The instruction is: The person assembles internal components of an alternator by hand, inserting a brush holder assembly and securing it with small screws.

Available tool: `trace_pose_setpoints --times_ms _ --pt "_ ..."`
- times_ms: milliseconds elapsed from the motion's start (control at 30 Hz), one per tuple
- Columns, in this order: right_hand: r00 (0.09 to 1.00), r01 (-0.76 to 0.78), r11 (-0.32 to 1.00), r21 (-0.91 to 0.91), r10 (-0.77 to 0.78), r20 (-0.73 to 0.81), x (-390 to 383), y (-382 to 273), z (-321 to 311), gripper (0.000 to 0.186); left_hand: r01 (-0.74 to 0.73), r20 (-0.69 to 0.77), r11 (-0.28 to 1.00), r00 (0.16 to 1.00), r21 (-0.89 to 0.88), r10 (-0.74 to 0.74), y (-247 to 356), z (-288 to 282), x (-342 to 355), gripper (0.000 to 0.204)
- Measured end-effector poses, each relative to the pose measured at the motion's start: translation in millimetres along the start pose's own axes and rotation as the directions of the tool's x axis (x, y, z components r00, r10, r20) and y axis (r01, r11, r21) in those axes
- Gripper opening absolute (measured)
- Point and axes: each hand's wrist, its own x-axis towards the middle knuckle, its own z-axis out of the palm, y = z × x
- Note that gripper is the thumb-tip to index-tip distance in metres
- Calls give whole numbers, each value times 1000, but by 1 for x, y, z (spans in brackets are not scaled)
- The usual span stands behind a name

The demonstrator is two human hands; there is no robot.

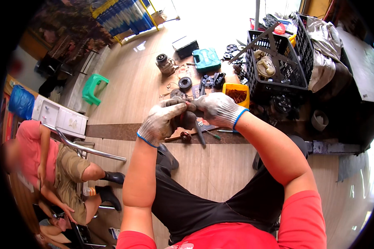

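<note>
Both hands gloved, meeting mid-frame over one dark rounded part [188, 120]. Left hand [164, 118] grasps it from the left, fingers curled in. Right hand [217, 108] comes in from the right, closed on the same part; exact fingertip contact is hidden, and the part's fine detail is too small to read.

Just above the hands: black ring [185, 83] on the floor. Right of it, yellow bin [247, 96] with rust-coloured bits inside, near the right hand. Below the hands, green-handled screwdriver [212, 134] lies flat.

Top centre: teal case [206, 59], black box [186, 48] and a metal cylindrical unit [166, 65]. Upper right: black crate [257, 86], loaded. Left side: green stool [94, 88]; seated person in pink shirt [43, 143] lower left.
</note>
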Motion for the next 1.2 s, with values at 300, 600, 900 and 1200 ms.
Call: trace_pose_setpoints --times_ms 300,600,900,1200 --pt "996 -85 986 -141 84 -10 5 -4 -24 18 95 -135 876 990 473 -35 -8 2 7 26" --pt "980 -200 979 -50 198 -35 10 -26 -35 14 -3 -223 886 967 464 120 -16 1 12 27" --pt "940 -321 922 217 338 -48 7 -47 -15 26 -287 -414 954 860 88 297 -26 -2 25 24" --pt "928 -370 877 308 366 73 5 -49 -5 22 -432 -364 830 880 -353 304 -24 -17 31 29"
